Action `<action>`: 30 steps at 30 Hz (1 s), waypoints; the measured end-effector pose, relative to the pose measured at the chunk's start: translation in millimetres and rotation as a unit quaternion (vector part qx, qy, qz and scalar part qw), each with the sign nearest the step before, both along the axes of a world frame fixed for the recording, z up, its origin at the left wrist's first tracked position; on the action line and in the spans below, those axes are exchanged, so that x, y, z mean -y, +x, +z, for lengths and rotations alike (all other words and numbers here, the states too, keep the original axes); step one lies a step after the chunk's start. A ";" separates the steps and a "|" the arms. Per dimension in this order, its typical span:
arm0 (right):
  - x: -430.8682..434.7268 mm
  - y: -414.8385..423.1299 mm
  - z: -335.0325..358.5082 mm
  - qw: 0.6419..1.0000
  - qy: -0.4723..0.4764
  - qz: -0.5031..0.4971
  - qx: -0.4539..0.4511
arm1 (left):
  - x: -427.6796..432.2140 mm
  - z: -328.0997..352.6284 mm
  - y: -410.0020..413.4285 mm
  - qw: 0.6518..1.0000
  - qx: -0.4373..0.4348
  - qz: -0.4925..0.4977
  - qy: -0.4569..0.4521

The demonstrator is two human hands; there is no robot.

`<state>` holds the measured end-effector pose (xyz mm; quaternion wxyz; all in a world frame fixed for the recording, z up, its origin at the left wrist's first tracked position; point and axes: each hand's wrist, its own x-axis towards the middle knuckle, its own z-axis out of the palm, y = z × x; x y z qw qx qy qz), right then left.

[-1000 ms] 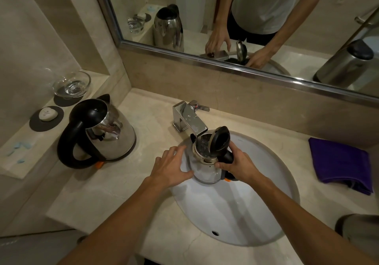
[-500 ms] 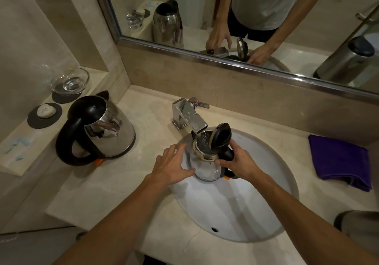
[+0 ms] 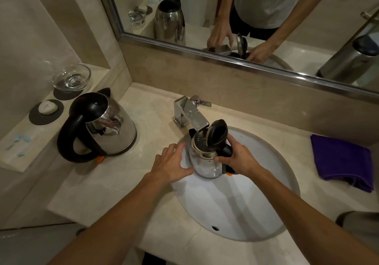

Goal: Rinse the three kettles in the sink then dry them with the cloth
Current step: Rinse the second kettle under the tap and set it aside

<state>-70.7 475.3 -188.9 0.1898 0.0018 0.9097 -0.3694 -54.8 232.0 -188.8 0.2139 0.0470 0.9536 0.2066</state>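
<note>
The scene is dim and warm-toned, with slight grain. Glare flares on the chrome tap (image 3: pixel 189 112) and the steel kettle (image 3: pixel 117 129) at the left (its side mirrors the room). Soft shadows of the forearms fall across the sink (image 3: pixel 235 203). Wide-angle distortion bows the mirror frame (image 3: pixel 225 57), and the corners look darker and softer.

Three kettles (image 3: pixel 207 166) (image 3: pixel 114 129) (image 3: pixel 356 221): one over the sink (image 3: pixel 266 203), one left of it, one right of it and mostly cut off. One cloth (image 3: pixel 342 158) right of the sink, one tap (image 3: pixel 188 111) behind it. On the ledge (image 3: pixel 20 141) left of it: one glass dish (image 3: pixel 71 78), one soap (image 3: pixel 48 108), two dark mats (image 3: pixel 61 95) (image 3: pixel 34 118).
</note>
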 end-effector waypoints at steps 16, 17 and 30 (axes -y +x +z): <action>-0.5 -1.0 -2.7 1.000 0.008 -0.001 0.011 | 0.9 -4.3 -0.5 1.000 0.005 -0.004 -0.008; -0.8 -0.5 -3.4 1.000 0.007 -0.003 0.011 | 0.8 -4.4 -0.8 1.000 0.004 -0.004 -0.007; -0.1 0.2 -2.9 1.000 0.004 -0.004 0.009 | 2.1 -6.4 1.7 1.000 0.003 0.002 0.003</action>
